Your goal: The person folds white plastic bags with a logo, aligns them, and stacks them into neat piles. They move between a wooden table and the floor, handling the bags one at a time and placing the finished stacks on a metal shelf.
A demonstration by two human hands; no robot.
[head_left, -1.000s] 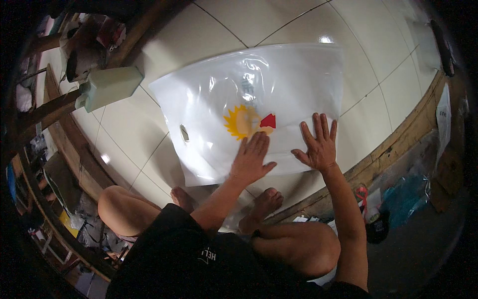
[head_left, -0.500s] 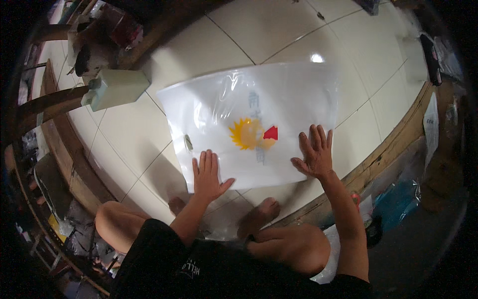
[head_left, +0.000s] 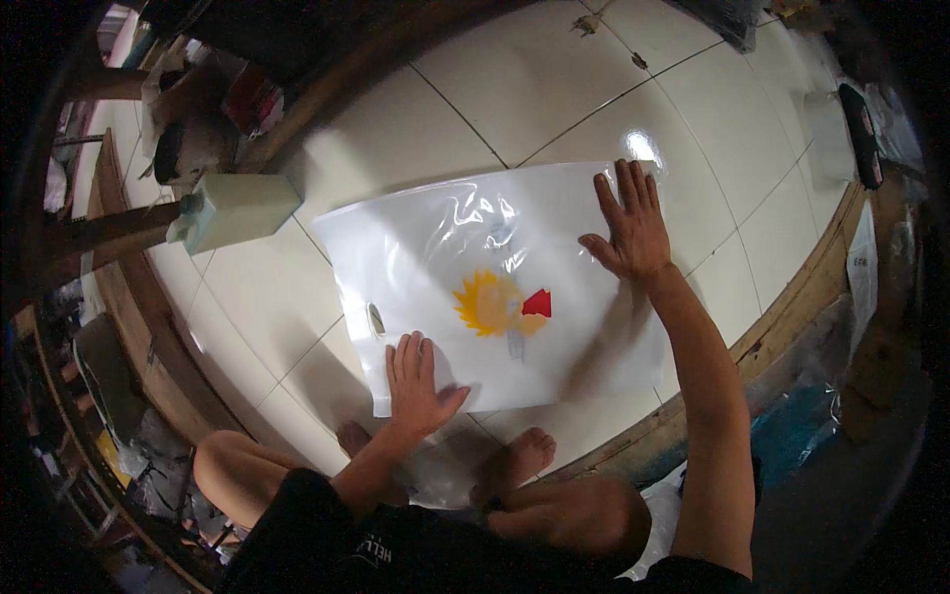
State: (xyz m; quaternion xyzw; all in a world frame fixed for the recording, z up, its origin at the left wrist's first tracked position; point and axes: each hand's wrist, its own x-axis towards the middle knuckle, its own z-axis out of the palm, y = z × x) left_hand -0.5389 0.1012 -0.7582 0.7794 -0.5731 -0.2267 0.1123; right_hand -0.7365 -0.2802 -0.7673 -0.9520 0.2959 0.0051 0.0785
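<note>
A white glossy plastic bag [head_left: 584, 361] with a yellow and red print lies flat on the tiled floor in front of me. An oval hole, like a handle cut-out, shows near its left edge. My left hand [head_left: 418, 384] rests flat on the near left corner, fingers together and thumb out to the side. On the far right part of the bag lies my right hand [head_left: 633, 226], palm down with the fingers spread. Neither hand grips anything. Creases and shiny wrinkles run across the bag's far middle.
A pale plastic jerrycan [head_left: 237, 210] stands at the left beside a wooden beam [head_left: 119, 220]. Another wooden beam [head_left: 792, 287] borders the floor on the right. A translucent container [head_left: 829, 134] is at the far right. My bare foot [head_left: 529, 453] is just below the bag's near edge.
My right hand has slid away from me, from the bag's near right part to its far right corner. My left hand stays at the near left corner. The view has shifted slightly.
</note>
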